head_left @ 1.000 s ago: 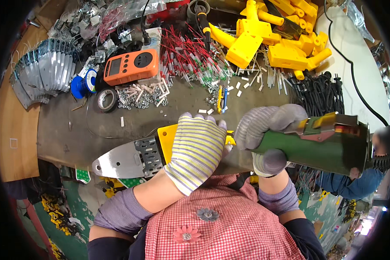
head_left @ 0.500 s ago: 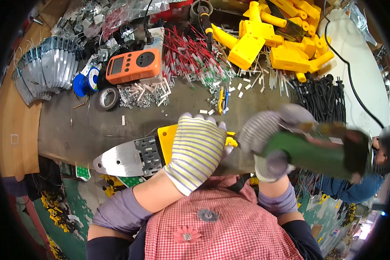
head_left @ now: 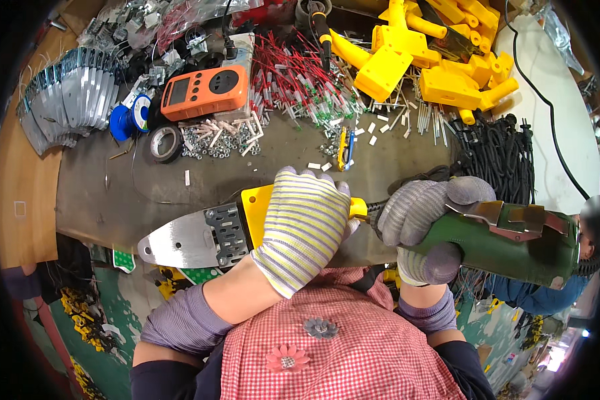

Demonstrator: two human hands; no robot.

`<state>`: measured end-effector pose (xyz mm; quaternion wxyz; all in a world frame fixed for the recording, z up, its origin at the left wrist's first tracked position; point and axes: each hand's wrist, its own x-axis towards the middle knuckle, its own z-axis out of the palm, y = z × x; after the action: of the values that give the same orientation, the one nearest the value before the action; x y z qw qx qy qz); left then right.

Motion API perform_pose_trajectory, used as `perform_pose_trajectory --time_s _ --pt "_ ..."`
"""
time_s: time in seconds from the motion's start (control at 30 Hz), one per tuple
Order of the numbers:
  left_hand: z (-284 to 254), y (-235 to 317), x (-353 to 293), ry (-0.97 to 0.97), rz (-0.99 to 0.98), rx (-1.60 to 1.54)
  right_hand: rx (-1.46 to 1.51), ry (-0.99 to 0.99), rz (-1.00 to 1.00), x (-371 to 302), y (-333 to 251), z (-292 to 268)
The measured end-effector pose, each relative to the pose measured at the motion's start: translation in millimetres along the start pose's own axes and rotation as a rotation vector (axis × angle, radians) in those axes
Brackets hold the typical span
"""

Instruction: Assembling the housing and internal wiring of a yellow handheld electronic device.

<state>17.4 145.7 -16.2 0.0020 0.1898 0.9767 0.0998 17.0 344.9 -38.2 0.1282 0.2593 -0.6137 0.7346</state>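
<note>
My left hand (head_left: 307,223), in a striped glove, is closed over the yellow plastic body of a tool with a flat pointed metal plate (head_left: 178,241). Slotted metal brackets join that plate to the yellow housing (head_left: 257,208), and the tool lies across the front of the bench. To its right my right hand (head_left: 417,217), in a grey glove, is wrapped round the narrower end of a green cylindrical power tool (head_left: 507,247) with a metal lever on top. The green tool's working tip is hidden by the hand. A black cord shows between the hands, beside the yellow end.
Behind the hands sit an orange meter (head_left: 205,93), a tape roll (head_left: 166,144), a blue wire spool (head_left: 130,119) and red-leaded parts (head_left: 293,73). Yellow housings (head_left: 387,70) and black cords (head_left: 503,157) lie at the back right, metal plates (head_left: 67,97) at the left. A blue-clothed person (head_left: 540,293) is at right.
The green power tool was blurred in motion and now appears steady, with its metal lever on top. My right hand is steadier too. The left hand has kept its grip, with only a slight shift.
</note>
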Motion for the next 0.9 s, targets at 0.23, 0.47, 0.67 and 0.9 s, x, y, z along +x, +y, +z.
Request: perform_pose_trajectory --time_s 0.23,0.47,0.67,0.9 --pt "1 0 1 -0.021 -0.022 -0.025 0.101 -0.017 -0.055 25 -11 32" --pt "1 -3 0 -0.015 -0.003 -0.010 0.159 -0.038 -0.041 33 -19 48" --pt "10 -2 -1 0.084 -0.005 0.035 0.142 -0.047 -0.035 27 -17 46" --pt "-10 -4 -3 0.028 -0.037 -0.038 0.200 -0.076 -0.051 21 -17 38"
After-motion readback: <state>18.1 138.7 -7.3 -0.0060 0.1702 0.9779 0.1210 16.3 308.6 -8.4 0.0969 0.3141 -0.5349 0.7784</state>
